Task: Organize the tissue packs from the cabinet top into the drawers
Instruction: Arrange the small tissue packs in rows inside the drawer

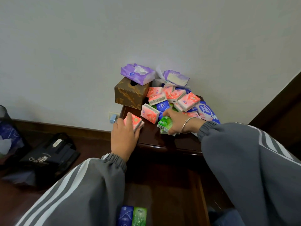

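Note:
A heap of small tissue packs (175, 101), pink, green and blue, covers the dark wooden cabinet top (151, 137). My left hand (123, 137) grips a pink tissue pack (134, 121) near the cabinet's left front corner. My right hand (175, 121), a silver bangle on its wrist, is closed around a green tissue pack (164, 123) at the heap's front edge. Below, an open drawer (171, 193) holds a blue pack (125, 215) and a green pack (139, 216) side by side at its near end.
A brown patterned tissue box (130, 95) carries a purple soft pack (137, 74); a second purple pack (176, 78) leans on the wall. A larger blue-and-white pack (207, 111) lies at right. Dark bags (47, 157) sit on the floor at left, beside a wall socket (113, 117).

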